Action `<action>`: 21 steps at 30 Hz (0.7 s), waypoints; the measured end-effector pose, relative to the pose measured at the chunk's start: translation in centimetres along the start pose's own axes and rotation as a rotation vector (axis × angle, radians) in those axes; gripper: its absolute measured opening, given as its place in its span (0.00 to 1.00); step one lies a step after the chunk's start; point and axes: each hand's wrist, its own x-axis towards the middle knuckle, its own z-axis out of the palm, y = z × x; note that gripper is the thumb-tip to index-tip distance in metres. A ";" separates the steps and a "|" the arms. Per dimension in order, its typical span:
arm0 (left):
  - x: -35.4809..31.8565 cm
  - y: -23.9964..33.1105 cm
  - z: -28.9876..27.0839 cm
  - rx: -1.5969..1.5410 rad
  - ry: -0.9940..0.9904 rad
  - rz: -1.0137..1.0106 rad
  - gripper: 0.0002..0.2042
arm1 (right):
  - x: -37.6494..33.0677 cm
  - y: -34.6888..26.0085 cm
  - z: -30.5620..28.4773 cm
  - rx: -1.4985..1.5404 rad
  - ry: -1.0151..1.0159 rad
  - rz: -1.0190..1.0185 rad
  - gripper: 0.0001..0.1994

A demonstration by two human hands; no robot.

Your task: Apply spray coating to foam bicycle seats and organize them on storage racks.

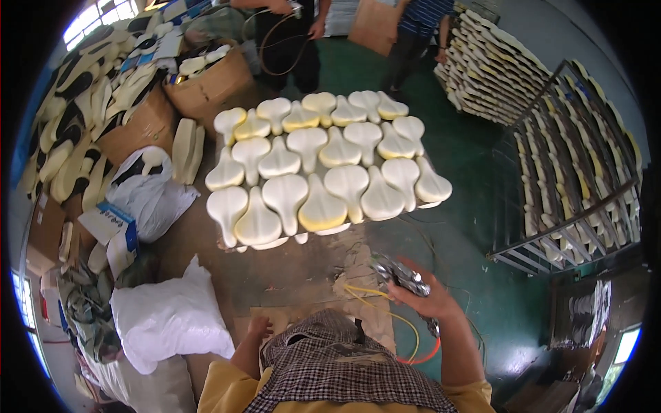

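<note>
In my right hand [421, 296] is a silver metal spray gun [403, 275], its nozzle pointing toward the far left. My fingers wrap around its grip. An orange-and-yellow hose [417, 344] loops below it. My left hand [259, 326] hangs low beside my checked apron [330, 365], holding nothing that I can see, fingers loosely apart. In front of me, several cream foam bicycle saddle pads [286, 196] lie in three rows on a stand, alternating in direction. Both hands are apart from the pads. More pads show beneath the near edge; the stand itself is mostly hidden.
Left of me lie a stuffed white sack [172, 316] and cardboard boxes [210, 86] beside heaped pads. A metal rack [571, 227] filled with pads stands on the right, with stacked pads [489, 69] behind. Two people [289, 48] stand beyond the rows, one holding a hose.
</note>
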 end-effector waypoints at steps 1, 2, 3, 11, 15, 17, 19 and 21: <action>0.9 1.5 1.3 0.159 -0.021 0.073 0.20 | -1.5 0.4 -1.6 0.001 0.051 0.209 0.30; 1.8 3.7 2.9 0.326 -0.052 0.150 0.20 | -3.1 2.3 -3.5 0.003 0.110 0.177 0.29; 1.8 6.8 5.9 0.184 -0.026 0.129 0.19 | -4.8 4.9 -5.4 0.005 0.171 0.154 0.29; 5.3 21.4 21.7 -0.403 -0.188 0.104 0.14 | -15.4 11.5 -16.1 -0.572 0.433 0.393 0.28; 10.4 25.8 31.0 -0.668 -0.198 0.036 0.14 | -16.5 12.4 -19.9 -0.642 0.533 0.746 0.26; 14.4 27.3 34.0 -1.087 -0.115 -0.111 0.12 | -15.3 12.0 -21.7 -0.572 0.500 0.870 0.25; 18.5 27.8 34.1 -1.336 -0.081 -0.170 0.11 | -13.4 13.4 -23.9 -0.550 0.499 0.884 0.26; 20.9 28.9 34.8 -1.377 -0.129 -0.165 0.11 | -12.0 14.8 -26.5 -0.498 0.451 0.924 0.28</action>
